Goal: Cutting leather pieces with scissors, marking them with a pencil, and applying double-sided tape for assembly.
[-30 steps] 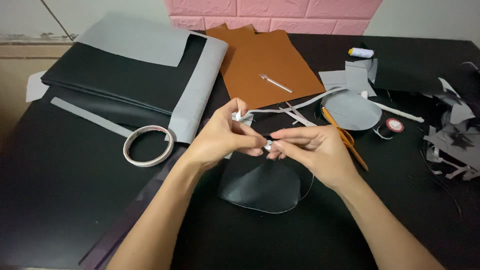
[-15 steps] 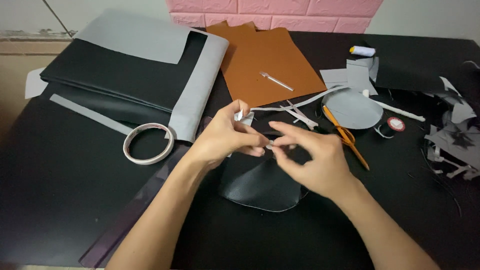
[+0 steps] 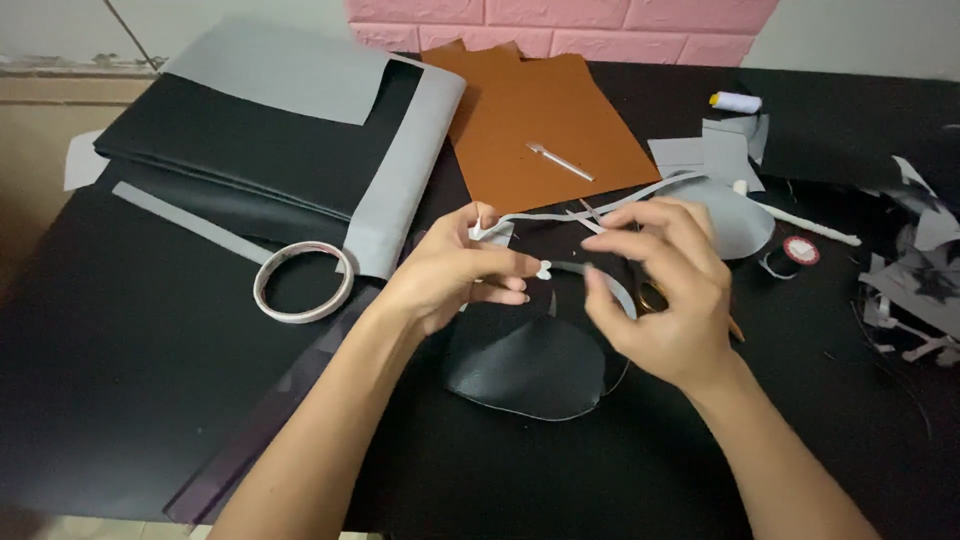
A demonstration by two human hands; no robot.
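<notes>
Nearest the lower edge of the frame, two bare forearms are seen rising from the bottom toward the centre over a black table. Just below centre, a rounded black leather piece lies flat on the table, beneath and between the two hands. The left hand is held slightly left of centre, its thumb and forefinger pinched together on a thin dark strip with a small white tab at its tip; a scrap of white backing is tucked between its upper fingers. The right hand is placed right of centre, its fingers curled and spread apart, the thumb tip close to the strip's other end; whether the strip is actually gripped there cannot be told. To the left of centre, a roll of white tape lies on the table, with a grey strip running up-left from it. Behind the hands, a grey oval piece and thin grey offcuts are seen. Farther up, a brown sheet with a small pen-like tool is laid at upper centre, folded black-and-grey material at upper left, and a white thread spool at upper right.
</notes>
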